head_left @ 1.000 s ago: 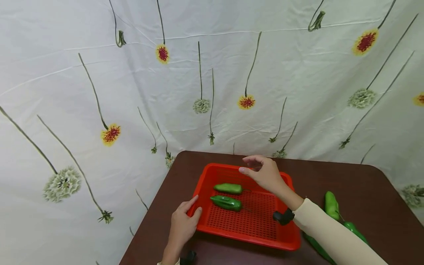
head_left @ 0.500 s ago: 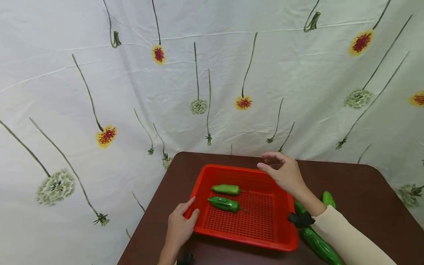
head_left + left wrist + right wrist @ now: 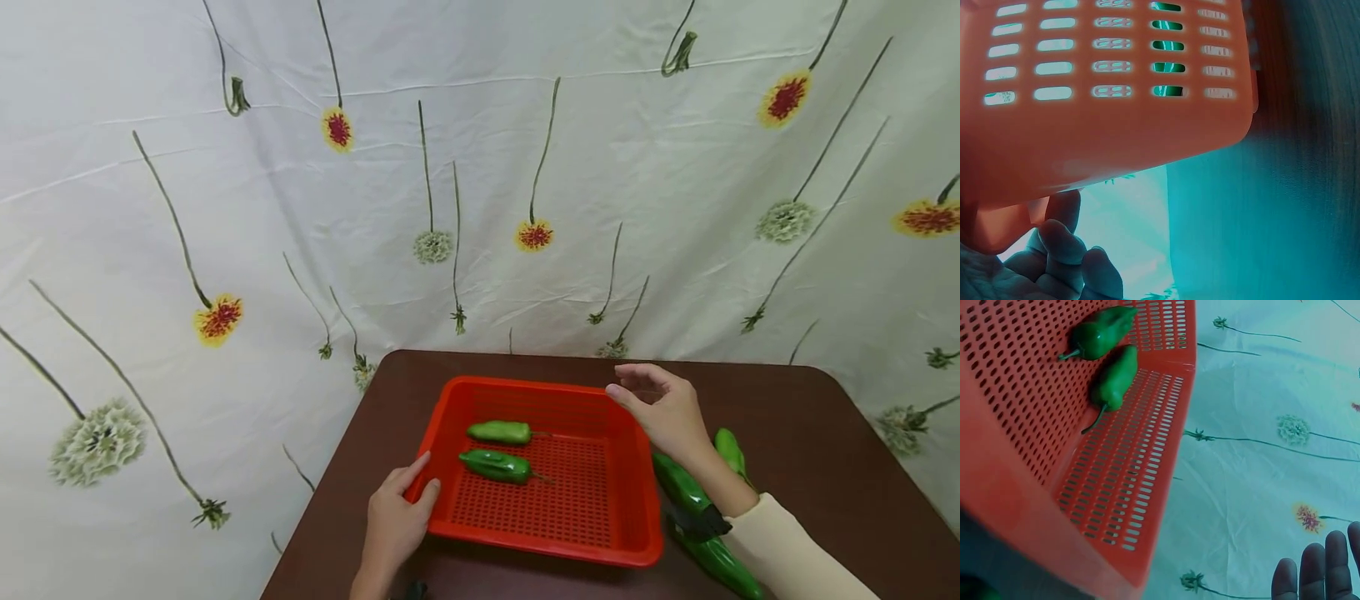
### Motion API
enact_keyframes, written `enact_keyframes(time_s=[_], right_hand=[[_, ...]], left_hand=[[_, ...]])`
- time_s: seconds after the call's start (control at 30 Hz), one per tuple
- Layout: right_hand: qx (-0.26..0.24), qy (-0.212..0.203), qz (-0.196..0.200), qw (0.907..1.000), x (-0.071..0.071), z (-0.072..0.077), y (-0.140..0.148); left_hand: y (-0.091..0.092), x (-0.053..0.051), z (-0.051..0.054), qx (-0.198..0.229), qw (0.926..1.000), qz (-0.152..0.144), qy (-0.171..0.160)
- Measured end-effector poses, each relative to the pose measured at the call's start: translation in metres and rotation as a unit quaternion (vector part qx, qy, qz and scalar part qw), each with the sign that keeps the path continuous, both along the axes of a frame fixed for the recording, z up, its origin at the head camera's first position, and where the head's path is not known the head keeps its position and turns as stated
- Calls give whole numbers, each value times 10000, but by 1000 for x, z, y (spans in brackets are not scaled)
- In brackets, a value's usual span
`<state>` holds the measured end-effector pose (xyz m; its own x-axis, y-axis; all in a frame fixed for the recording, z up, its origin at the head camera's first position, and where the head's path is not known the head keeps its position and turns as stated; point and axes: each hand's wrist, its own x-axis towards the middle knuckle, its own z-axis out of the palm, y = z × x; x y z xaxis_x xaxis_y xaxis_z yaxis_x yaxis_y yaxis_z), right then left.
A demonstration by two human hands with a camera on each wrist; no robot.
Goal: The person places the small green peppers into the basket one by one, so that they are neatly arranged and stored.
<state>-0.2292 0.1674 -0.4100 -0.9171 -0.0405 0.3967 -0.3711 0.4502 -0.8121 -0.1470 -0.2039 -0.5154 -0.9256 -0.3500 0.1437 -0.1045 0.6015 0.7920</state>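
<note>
My left hand (image 3: 396, 518) grips the left rim of a red basket (image 3: 542, 542); in the left wrist view its fingers (image 3: 1064, 240) curl under the rim beside the slotted wall (image 3: 1104, 125). Inside the basket lie a light green pepper (image 3: 501, 431) and a darker one (image 3: 497, 466), side by side toward the left. Over the basket's back right corner hovers my right hand (image 3: 667, 417), fingers gently curved and apart, holding nothing. The right wrist view shows its fingertips (image 3: 1324, 569) beyond the basket (image 3: 1166, 487) with both peppers (image 3: 1100, 334).
More green peppers (image 3: 720, 567) lie on the dark brown table (image 3: 817, 467) right of the basket, partly hidden by my right forearm. A white cloth with printed flowers (image 3: 534, 236) hangs behind the table.
My right hand has moved right, from above the basket's middle to its back right corner. My left hand keeps its grip on the rim. The head view has shifted slightly.
</note>
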Motion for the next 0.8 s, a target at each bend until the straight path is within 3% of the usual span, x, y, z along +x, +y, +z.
enact_keyframes(time_s=[0.43,0.8], right_hand=[[13,124,-458,9989,13,-24,22],[122,-403,-934,9947,41,-47,40]], left_hand=[[0,2,-1,-72,10000,17,19],[0,-1,-1,-134,9999,21,33]])
